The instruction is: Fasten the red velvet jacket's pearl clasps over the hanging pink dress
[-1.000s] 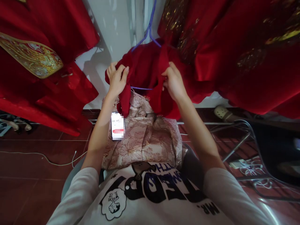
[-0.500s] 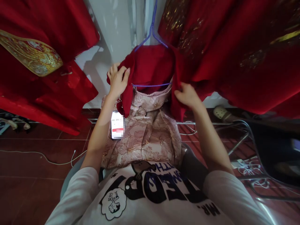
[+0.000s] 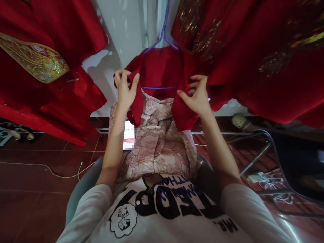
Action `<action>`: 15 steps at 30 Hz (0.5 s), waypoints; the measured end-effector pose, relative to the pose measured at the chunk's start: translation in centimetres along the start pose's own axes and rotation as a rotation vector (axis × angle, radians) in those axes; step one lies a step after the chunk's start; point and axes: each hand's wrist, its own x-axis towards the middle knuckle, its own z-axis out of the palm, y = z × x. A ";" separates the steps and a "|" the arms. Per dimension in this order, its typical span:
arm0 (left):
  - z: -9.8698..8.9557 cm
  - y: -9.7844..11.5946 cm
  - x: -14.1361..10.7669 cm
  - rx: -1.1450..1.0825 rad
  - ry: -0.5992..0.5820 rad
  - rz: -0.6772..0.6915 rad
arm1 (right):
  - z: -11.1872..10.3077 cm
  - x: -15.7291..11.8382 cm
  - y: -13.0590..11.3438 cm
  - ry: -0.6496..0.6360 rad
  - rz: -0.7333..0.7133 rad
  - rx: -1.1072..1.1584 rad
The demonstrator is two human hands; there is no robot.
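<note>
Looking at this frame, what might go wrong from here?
The left hand and right hand hold the front panels of the red cloth garment on the thin purple hanger, so an uneven pull could drag it off one side. The lit rectangular phone appears to lie on the pink floral brocade fabric over the lap, partly hidden by the left forearm; a tug or nudge might send it sliding to the dark red tiled floor.

The jacket [image 3: 162, 67] at twelve o'clock looks like matt cloth, its hanger [image 3: 159, 88] smooth plastic, the brocade [image 3: 143, 158] at six glossy and crinkled.
</note>
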 end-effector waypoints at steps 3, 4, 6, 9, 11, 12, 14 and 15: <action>0.4 1.1 -1.3 0.018 -0.064 -0.013 | 0.3 0.3 0.4 0.046 -0.062 0.030; 0.6 1.6 -1.6 0.031 -0.075 -0.015 | 0.6 0.4 0.3 0.047 -0.066 0.050; 1.2 2.7 -1.6 0.048 -0.073 -0.006 | 1.3 0.4 0.1 0.036 -0.054 0.099; 2.1 4.9 -1.3 0.032 -0.094 0.039 | 2.5 0.4 -0.6 0.018 -0.039 0.169; 2.7 6.3 -1.2 0.021 -0.147 0.062 | 3.1 0.3 -1.5 0.017 -0.054 0.210; 3.0 6.9 -1.3 0.018 -0.175 0.069 | 3.3 0.2 -2.1 0.014 -0.064 0.229; 3.7 7.5 -1.7 0.008 -0.209 0.071 | 3.7 -0.1 -3.2 -0.009 -0.072 0.259; 4.0 7.5 -1.9 -0.002 -0.212 0.064 | 3.8 -0.3 -3.7 -0.027 -0.069 0.272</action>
